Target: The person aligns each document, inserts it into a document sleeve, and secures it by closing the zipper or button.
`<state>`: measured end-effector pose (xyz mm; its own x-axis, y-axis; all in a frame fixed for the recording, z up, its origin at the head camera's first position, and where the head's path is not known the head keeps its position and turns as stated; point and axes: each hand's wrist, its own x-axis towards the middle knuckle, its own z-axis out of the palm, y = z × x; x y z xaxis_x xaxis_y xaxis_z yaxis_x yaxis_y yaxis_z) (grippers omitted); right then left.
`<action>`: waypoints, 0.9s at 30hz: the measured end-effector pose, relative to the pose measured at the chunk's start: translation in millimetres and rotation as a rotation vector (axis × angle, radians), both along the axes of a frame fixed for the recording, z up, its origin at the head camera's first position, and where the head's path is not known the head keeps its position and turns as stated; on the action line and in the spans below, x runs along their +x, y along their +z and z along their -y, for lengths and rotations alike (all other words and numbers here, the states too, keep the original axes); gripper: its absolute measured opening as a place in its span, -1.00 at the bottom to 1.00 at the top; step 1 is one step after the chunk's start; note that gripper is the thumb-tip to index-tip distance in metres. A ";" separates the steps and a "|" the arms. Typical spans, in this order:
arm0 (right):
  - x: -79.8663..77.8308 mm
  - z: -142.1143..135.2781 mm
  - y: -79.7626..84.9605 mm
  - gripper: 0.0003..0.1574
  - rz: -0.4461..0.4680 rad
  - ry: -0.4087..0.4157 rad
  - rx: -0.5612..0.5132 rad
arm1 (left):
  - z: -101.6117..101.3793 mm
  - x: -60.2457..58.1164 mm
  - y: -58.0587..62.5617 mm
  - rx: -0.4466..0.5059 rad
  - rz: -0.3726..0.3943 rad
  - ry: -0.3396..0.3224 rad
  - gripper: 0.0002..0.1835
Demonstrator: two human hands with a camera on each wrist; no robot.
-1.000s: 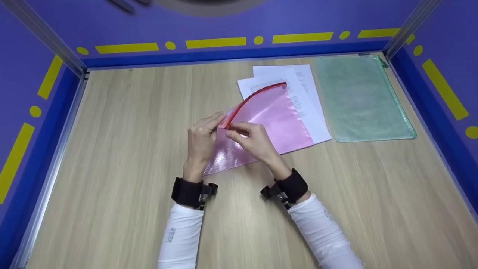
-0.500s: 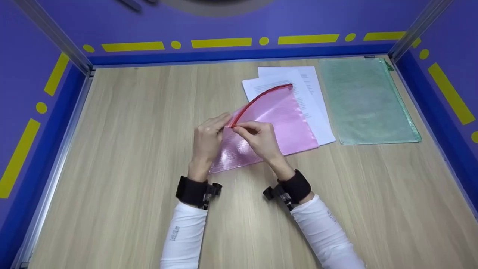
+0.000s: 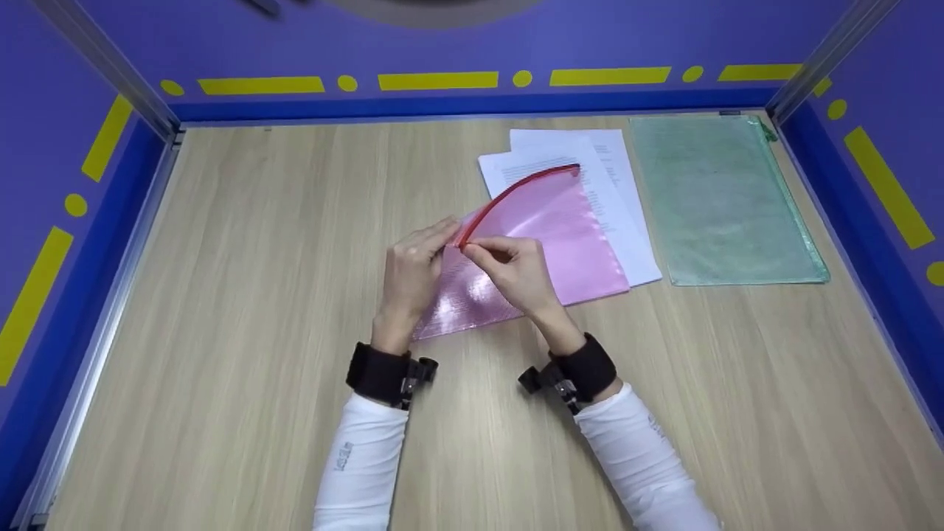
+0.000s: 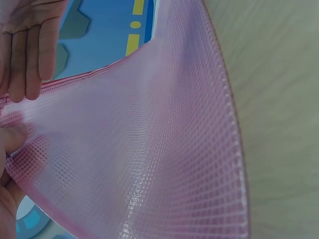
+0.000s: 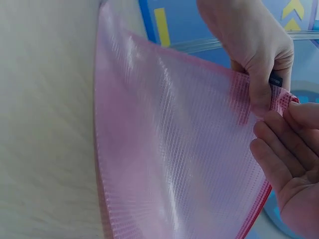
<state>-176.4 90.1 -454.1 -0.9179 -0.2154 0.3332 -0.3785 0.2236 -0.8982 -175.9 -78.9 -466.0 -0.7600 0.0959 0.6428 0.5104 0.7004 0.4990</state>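
Observation:
A pink mesh zipper pouch [image 3: 564, 243] with a red zipper [image 3: 509, 193] is lifted at its near-left corner, its far-right part lying over papers. My left hand [image 3: 414, 273] grips that corner; its thumb presses the mesh in the left wrist view, fingers partly hidden behind. Thumb and index of my right hand [image 3: 516, 271] pinch the red zipper beside that corner. The right wrist view shows the right hand's [image 5: 294, 159] other fingers loosely extended next to the pouch [image 5: 174, 139]. A small dark tag [image 5: 275, 78] pokes out by the left thumb.
Printed white papers [image 3: 619, 221] lie partly under the pouch. A green mesh zipper pouch [image 3: 726, 203] lies flat at the table's back right. Purple-and-blue panels with yellow marks [image 3: 435, 81] border the wooden table [image 3: 265, 295] at the back and sides.
My right thumb and index have come together on the zipper at the corner. The left hand keeps its grip, and the pouch stays almost still. The head view has shifted slightly.

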 end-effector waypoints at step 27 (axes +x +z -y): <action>-8.6 -2.6 4.1 -0.82 -0.011 -0.046 0.081 | 1.8 -1.5 -1.0 0.044 -0.003 -0.043 -0.67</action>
